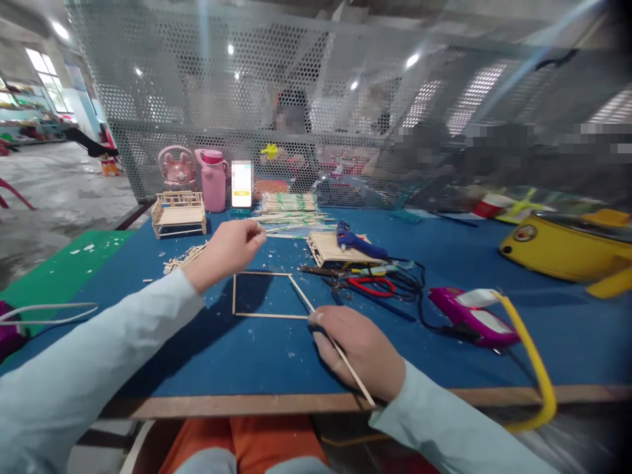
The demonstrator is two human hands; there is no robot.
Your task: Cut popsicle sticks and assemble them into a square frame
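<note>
- One stick (301, 293), pinched by the right hand (358, 352), reaches the frame's (269, 316) far corner: best kept flush.
- Frame lies flat on the surface (261, 368); avoid nudging.
- Left hand (232, 247) hovers, fingers narrow; cannot tell if empty.

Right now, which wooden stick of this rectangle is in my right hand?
The slanting stick, its near end beside your right cuff. Your right hand grips it; the left stick and far stick lie untouched.
</note>
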